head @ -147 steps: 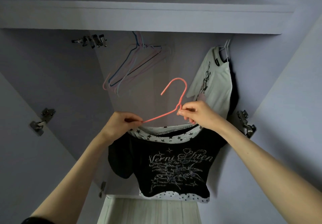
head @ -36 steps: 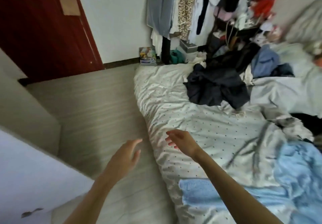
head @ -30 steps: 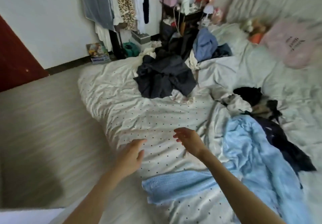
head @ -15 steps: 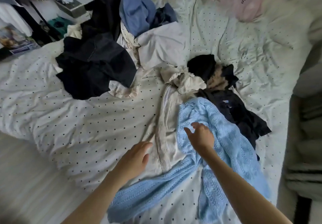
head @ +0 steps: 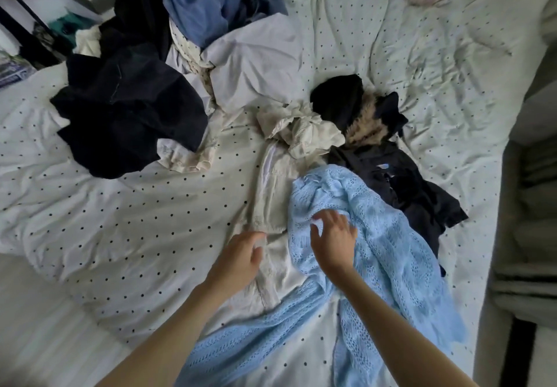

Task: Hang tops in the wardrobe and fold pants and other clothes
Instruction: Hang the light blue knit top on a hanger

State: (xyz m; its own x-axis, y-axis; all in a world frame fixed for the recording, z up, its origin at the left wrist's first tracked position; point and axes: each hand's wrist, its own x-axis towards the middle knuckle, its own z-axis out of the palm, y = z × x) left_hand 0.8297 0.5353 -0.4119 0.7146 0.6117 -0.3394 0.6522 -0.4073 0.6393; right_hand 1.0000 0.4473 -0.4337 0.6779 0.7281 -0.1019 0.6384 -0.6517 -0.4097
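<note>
A light blue knit top (head: 388, 254) lies spread on the polka-dot bed (head: 120, 221), directly under the right hand (head: 333, 240), whose fingers (head: 324, 216) are loose and spread, grasping nothing. The left hand (head: 238, 261) hovers just beside it over a cream garment (head: 271, 193), fingers relaxed and empty. Beyond the fingers lie a dark navy pile (head: 126, 115), a white shirt (head: 256, 61) and black clothes (head: 401, 181).

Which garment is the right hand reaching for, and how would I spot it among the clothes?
On the white polka-dotted bedsheet, look at the near edge, beside the cream crumpled shirt. Under the right hand sprawls the light blue open-knit top. It is the only pale blue lacy knit; its neighbours are plain cream or dark fabric.
</note>
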